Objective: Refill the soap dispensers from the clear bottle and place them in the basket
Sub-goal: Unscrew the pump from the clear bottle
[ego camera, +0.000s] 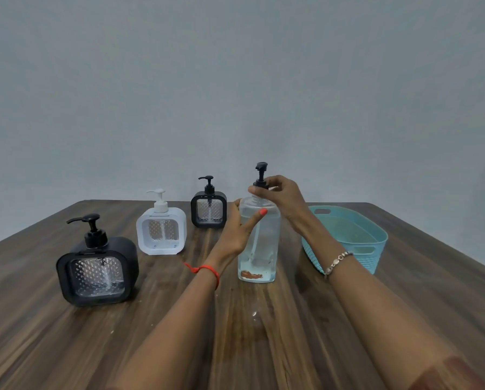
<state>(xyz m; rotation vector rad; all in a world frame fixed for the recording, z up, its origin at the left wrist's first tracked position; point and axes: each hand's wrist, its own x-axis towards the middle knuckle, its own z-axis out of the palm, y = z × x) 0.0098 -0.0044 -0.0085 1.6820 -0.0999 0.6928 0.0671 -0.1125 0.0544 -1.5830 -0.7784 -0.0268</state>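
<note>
A tall clear bottle (259, 249) with liquid and a black pump top (261, 175) stands upright mid-table. My left hand (241, 229) grips its upper body from the left. My right hand (280, 192) pinches the black pump collar at the neck. Three square dispensers stand to the left: a large black one (97, 273) nearest, a white one (161, 229) behind it, a small black one (209, 209) farthest. A turquoise basket (376, 243) sits to the right with nothing visible in it.
Everything rests on a dark wooden table (179, 333) that ends at a plain grey wall. A few small wet spots (254, 315) lie on the wood in front of the bottle.
</note>
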